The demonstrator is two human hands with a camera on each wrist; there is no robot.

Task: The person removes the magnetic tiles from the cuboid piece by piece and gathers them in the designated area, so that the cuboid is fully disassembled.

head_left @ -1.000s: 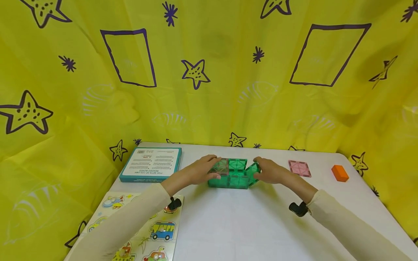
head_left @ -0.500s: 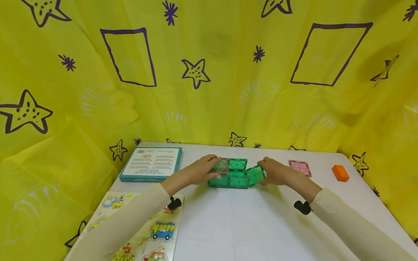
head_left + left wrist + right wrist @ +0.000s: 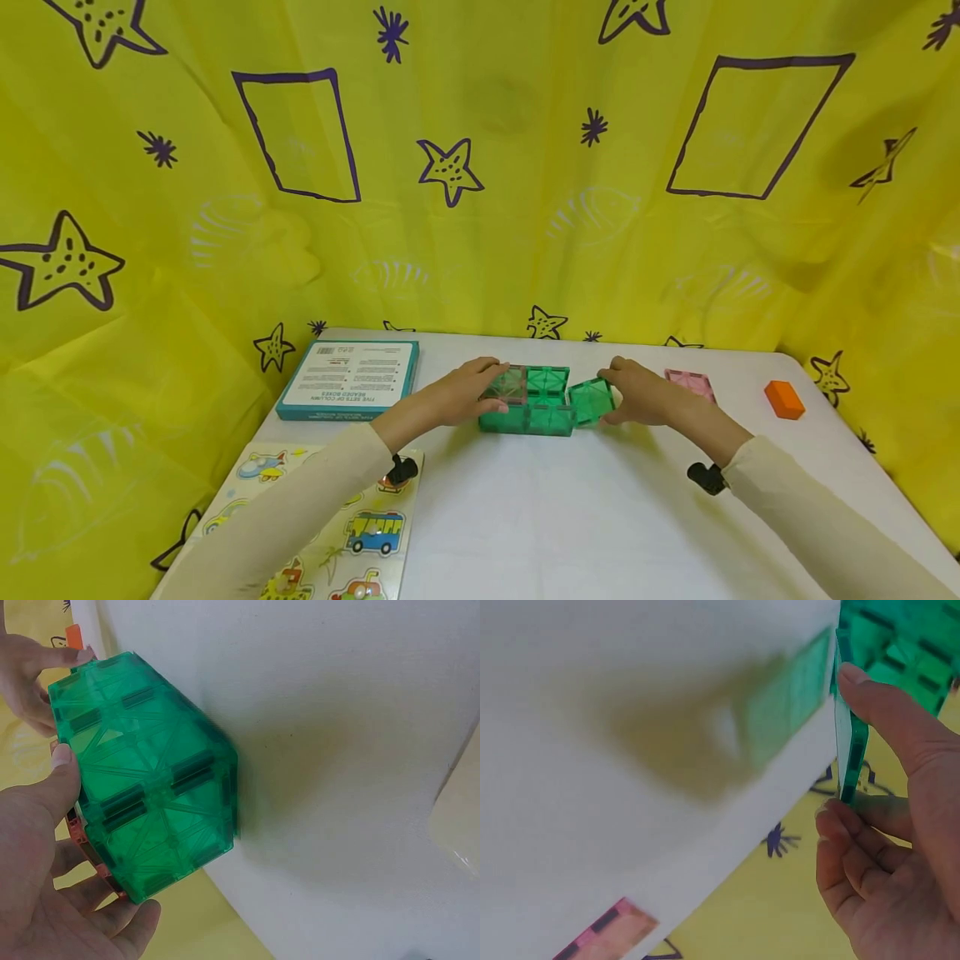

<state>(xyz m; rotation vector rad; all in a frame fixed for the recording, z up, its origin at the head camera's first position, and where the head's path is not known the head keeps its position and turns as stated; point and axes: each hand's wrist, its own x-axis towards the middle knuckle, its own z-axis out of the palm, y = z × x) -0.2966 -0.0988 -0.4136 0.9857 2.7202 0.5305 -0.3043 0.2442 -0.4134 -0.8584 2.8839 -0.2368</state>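
Pinching green tile (image 3: 591, 402) by right edge: right grip (image 3: 639, 396); left grip (image 3: 467, 393) clasping tile block (image 3: 547, 417).

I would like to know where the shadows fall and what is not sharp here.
Right wrist view: a soft brownish shadow and a green-tinted patch on the table; the green structure looks blurred. Left wrist view: a shadow beside that structure. Head view: faint shadows below the left hand and right hand; small print on the box unreadable.
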